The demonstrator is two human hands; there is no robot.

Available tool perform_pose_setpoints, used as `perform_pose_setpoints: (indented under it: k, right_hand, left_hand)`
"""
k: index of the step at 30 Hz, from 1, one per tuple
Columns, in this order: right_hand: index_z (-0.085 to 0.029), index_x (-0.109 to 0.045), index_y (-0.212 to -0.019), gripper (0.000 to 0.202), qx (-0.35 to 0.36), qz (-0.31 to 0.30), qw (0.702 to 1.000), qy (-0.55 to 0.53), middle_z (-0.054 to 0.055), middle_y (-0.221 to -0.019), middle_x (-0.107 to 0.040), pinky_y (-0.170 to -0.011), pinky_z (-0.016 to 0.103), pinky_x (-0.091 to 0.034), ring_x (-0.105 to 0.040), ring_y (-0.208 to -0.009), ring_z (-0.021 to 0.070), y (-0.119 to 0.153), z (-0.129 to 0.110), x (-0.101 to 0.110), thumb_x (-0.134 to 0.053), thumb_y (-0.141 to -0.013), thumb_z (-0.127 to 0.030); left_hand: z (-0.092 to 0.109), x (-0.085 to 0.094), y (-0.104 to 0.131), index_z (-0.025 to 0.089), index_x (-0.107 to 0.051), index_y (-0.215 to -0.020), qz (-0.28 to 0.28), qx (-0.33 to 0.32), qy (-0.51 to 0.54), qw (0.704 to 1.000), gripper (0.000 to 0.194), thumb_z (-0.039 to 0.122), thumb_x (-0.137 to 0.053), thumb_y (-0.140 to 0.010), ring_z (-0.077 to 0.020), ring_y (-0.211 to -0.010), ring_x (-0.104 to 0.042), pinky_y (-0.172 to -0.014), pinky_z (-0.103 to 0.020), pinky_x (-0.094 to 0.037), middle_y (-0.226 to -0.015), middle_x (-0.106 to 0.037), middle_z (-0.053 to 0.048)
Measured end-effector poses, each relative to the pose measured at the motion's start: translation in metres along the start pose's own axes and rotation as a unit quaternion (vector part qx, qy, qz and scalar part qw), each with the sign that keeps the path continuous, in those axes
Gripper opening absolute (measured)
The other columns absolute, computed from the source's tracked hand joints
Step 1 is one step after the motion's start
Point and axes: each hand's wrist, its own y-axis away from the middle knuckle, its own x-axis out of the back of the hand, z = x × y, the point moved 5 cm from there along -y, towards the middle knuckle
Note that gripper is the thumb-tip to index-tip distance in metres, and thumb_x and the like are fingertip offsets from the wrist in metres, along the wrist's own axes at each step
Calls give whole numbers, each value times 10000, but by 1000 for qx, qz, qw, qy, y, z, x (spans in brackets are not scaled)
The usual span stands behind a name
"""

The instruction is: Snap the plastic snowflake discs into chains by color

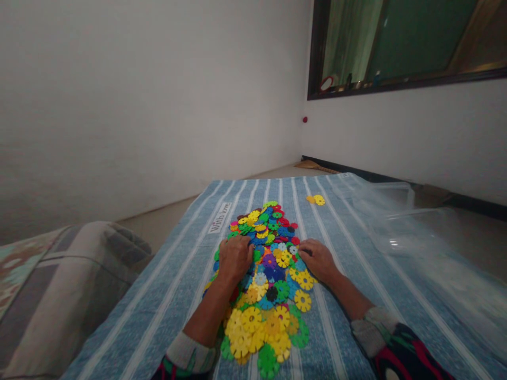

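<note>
A long heap of snowflake building discs [273, 274] in yellow, green, blue, red and purple lies on the striped cloth. My left hand [236, 257] rests over the heap's left side, its fingers curled down and closed. What they hold, if anything, is hidden behind the hand. At the heap's right edge is my right hand [318, 259], fingers bent together against the discs near a white one; I cannot make out a piece between them. Mostly yellow discs [245, 332] gather at the near end. Two yellow discs [318, 200] lie apart towards the far right.
The blue-and-white striped cloth [158, 295] covers the table and carries a "With love" label [220, 218]. Clear plastic boxes [412, 227] stand along the right side. A fabric-covered seat [79, 285] is at the left. Beyond are white walls and a window [407, 47].
</note>
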Motion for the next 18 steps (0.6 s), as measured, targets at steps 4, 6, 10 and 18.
perform_pose_setpoints:
  k: [4,6,10,18]
  right_hand:
    - [-211,-722,-814,167,-1,1,1000,3,47,-899,-700,-845,299,-426,-609,-910,190,0,0,0,-566,-810,-151]
    - [-210,-721,-819,166,-2,-2,1000,3,46,-898,-699,-842,296,-426,-609,-908,189,-1,0,0,-566,-812,-152]
    - [-210,-721,-810,164,-4,-3,1000,3,47,-912,-700,-853,298,-422,-607,-910,188,-1,0,-1,-566,-818,-159]
    - [-198,-717,-803,158,-8,-12,1000,4,48,-887,-694,-833,285,-416,-603,-900,189,-1,0,-2,-564,-820,-161]
  left_hand:
    - [1,-2,-10,212,-674,-1094,-30,-21,0,999,345,134,-467,-829,-277,-1062,-617,-895,-375,-462,-1086,-686,-112]
    - [4,-6,-18,253,-667,-1136,-74,-35,10,997,435,81,-450,-800,-265,-1078,-620,-897,-366,-471,-1116,-682,-94]
    - [3,-13,-35,294,-678,-1150,-140,-18,12,990,487,97,-534,-728,-297,-993,-662,-809,-379,-509,-1095,-694,-111]
    - [3,-11,-46,172,-731,-911,-138,-20,33,990,286,98,-528,-724,-286,-904,-671,-763,-345,-488,-947,-726,-156]
